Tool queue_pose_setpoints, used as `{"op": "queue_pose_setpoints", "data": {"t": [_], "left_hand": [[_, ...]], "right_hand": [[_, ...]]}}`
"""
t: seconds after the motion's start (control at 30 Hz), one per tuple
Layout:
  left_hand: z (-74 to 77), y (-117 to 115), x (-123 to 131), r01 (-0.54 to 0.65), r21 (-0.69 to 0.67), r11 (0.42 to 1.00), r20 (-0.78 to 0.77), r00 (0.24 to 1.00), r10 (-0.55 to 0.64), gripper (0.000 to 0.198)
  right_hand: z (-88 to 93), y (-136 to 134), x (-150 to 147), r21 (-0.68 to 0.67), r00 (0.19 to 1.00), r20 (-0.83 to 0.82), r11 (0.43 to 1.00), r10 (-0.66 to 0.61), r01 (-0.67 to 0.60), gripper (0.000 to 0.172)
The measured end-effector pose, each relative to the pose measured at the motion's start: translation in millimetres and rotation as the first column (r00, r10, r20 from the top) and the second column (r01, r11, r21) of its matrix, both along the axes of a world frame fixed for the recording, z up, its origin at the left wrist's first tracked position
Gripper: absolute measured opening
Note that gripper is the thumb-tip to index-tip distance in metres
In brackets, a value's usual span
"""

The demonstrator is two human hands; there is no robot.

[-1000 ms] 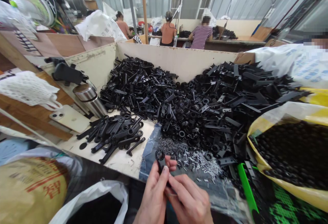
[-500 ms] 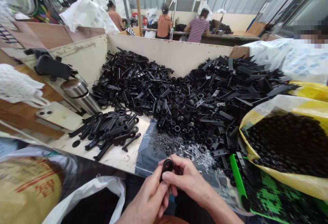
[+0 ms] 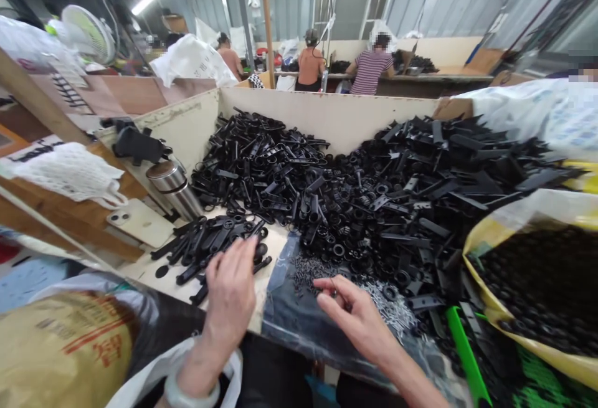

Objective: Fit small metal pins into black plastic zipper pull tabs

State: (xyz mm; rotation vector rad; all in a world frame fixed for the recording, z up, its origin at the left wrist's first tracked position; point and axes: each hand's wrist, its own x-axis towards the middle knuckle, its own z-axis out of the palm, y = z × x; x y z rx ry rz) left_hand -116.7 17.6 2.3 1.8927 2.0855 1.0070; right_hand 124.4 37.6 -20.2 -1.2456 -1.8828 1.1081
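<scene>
My left hand [image 3: 232,283] is over a small heap of long black plastic parts with ringed ends [image 3: 219,230], on the pale board at the left. Its fingers are stretched out, with the tips beside dark round ends; I see nothing gripped. To the right, my right hand [image 3: 348,305] hovers above small metal pins [image 3: 395,305] and darker tiny pieces [image 3: 308,271]. Its thumb and fingers are curled together around something small and dark, mostly hidden. Under these pins lies a dark blue cloth or sheet [image 3: 289,327].
Large piles of black plastic parts [image 3: 289,165] fill the walled bench. A steel flask [image 3: 175,190] and a phone [image 3: 140,224] sit at the left. At the right are a yellow-white sack of black pieces [image 3: 551,271] and a green tray [image 3: 469,358]. Several people work behind.
My hands were together around a black ringed part; now they are apart. My left hand has moved left to the small heap, my right hand stays over the pins. The view has tilted up.
</scene>
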Motion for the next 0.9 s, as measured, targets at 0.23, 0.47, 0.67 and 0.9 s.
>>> {"op": "queue_pose_setpoints", "data": {"t": [0.23,0.47,0.67,0.9], "left_hand": [[-35.2,24.2,-11.8,-0.168,0.073,0.983,-0.429,0.884,0.183,0.052],[-27.8,18.1,-5.4,-0.151,0.099,0.984,-0.489,0.854,0.180,0.049],[-23.7,12.9,5.6,-0.010,0.207,0.978,-0.165,0.985,0.045,0.037],[-18.2,-0.6,84.3,0.352,-0.290,0.890,0.934,0.307,0.183,0.053]], "right_hand": [[17.1,64.6,-4.5,0.272,0.871,0.487,0.959,-0.067,-0.079,0.027],[17.1,111.1,-40.4,0.266,0.860,0.509,0.942,0.042,-0.204,0.005],[31.0,113.5,4.2,0.340,0.974,0.193,0.939,-0.115,0.043,0.021],[8.6,21.5,23.6,0.125,0.916,-0.153,0.912,-0.370,0.390,0.049]]}}
